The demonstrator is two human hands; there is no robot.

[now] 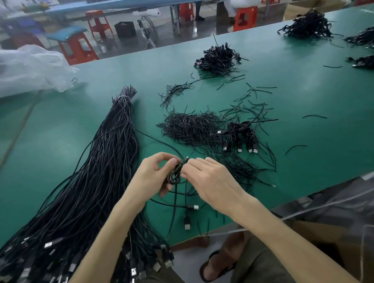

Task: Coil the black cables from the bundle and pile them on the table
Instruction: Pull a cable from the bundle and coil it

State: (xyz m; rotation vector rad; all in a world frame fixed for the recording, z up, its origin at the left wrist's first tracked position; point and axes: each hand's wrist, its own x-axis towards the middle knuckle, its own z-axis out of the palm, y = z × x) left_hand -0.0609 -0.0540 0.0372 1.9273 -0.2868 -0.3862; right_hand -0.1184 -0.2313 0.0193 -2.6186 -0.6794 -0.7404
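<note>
The left hand (155, 174) curls its thumb and fingers round a small coil (174, 175) of black cable, and the right hand (208, 179) pinches the same coil at its upper end, so it sits between both grips above the green table (310, 103). Its USB plug (187, 222) hangs just below. The bundle (109, 168) lies left of the grip; a pile of coiled cables (240, 136) lies beyond, to the right.

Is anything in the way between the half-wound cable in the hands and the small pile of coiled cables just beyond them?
Nothing solid blocks it. The left hand and right hand hold the coil; only loose black ties lie flat on the table between it and the coiled pile.
</note>
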